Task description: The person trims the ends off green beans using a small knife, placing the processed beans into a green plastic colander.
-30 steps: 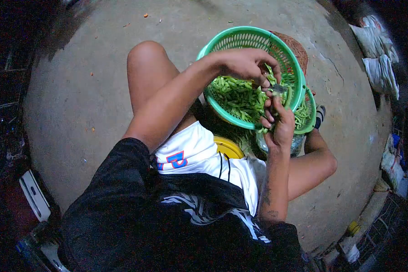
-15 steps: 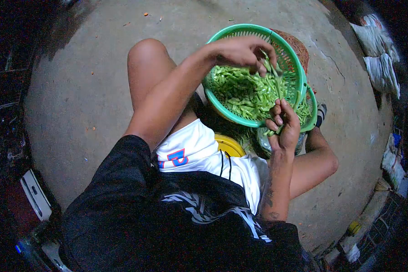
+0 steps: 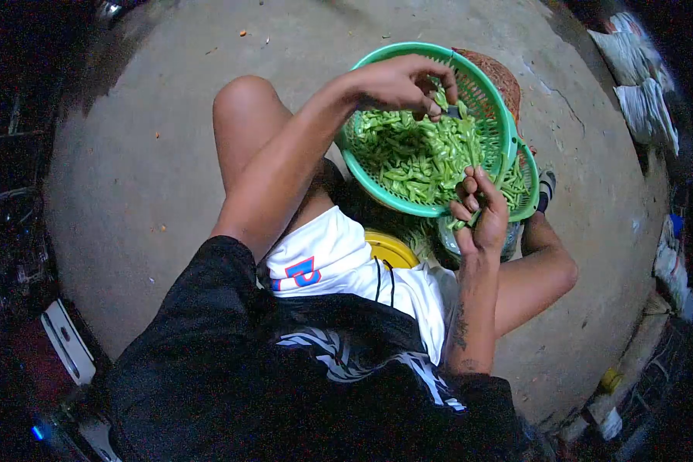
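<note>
My left hand (image 3: 410, 86) is closed above the basket, with a strip of green bean (image 3: 440, 98) at its fingertips. Beside those fingertips shows a small dark flat piece (image 3: 453, 112), which looks like a blade; how it is held is hidden. Lower down, over the near right rim, my right hand (image 3: 483, 214) pinches a thin green bean (image 3: 472, 158) that points up into the basket. More green pieces (image 3: 460, 224) stick out of its curled fingers. Cut green beans (image 3: 420, 158) heap up in the tilted green plastic basket (image 3: 377, 192).
A second green basket (image 3: 533, 202) with cut beans sits partly under the first, at its right. Behind them is a reddish-brown mesh sack (image 3: 499, 75). Between my legs are a yellow round container (image 3: 389, 246) and a clear plastic one (image 3: 448, 235). White sacks (image 3: 647, 115) lie far right.
My left hand has shifted slightly left, away from the right hand, with the dark piece alongside. My right hand stays nearly in place, still pinching the bean.
</note>
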### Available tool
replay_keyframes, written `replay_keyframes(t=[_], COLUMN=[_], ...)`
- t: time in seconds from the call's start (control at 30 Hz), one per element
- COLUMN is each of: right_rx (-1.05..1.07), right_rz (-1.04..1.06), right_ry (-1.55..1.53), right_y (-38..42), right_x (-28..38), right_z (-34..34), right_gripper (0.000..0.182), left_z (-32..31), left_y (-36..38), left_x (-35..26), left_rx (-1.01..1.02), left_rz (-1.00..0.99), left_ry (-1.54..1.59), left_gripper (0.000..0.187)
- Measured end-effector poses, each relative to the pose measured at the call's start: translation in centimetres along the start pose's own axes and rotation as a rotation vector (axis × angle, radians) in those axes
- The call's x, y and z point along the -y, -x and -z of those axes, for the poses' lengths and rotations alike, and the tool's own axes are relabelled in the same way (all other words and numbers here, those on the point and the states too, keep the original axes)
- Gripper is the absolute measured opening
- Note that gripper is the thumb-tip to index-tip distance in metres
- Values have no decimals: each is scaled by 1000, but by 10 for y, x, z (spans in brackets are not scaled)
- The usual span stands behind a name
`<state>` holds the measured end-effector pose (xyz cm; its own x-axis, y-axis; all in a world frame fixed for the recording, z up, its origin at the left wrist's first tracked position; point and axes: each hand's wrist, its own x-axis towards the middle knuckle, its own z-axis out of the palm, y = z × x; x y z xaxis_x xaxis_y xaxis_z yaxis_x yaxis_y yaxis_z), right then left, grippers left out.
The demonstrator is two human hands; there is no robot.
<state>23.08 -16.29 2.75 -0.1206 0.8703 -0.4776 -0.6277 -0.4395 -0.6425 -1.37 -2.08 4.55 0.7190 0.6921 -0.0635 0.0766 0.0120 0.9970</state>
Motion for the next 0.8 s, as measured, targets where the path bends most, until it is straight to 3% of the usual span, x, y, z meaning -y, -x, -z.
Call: replay_keyframes(t=[0.07,0.2,0.27,0.33,0.5,0.6,0.67,0.8], right_rx=[-16,12,-1,7,-12,16,27,43], right_rz=[7,-1,-8,-10,-6,33,14,41], right_ry=[1,-25,-6,-16,1,-20,17,-29], right_y=[-2,-4,-1,-1,-3,-1,-1,-2], right_x=[-2,-6,-2,-2,-5,-7,-3,-6], right_z=[0,0,-3,0,-4,-3,-1,-4], right_gripper=[22,23,22,22,21,21,17,17], left_z=[-15,-35,-20,-6,-40,-29,-14,-34], left_y=[0,-6,-5,-1,-3,-4,0,0], left_x=[-7,2,1,0,-5,-2,-2,-6], left_rx=[25,126,87,47,149,163,58,208], left_rz=[73,-82,46,33,18,0,37,52], left_ry=[-100,-201,-137,-96,-66,-60,-6,-26], left_gripper=[39,40,34,27,32,31,33,36])
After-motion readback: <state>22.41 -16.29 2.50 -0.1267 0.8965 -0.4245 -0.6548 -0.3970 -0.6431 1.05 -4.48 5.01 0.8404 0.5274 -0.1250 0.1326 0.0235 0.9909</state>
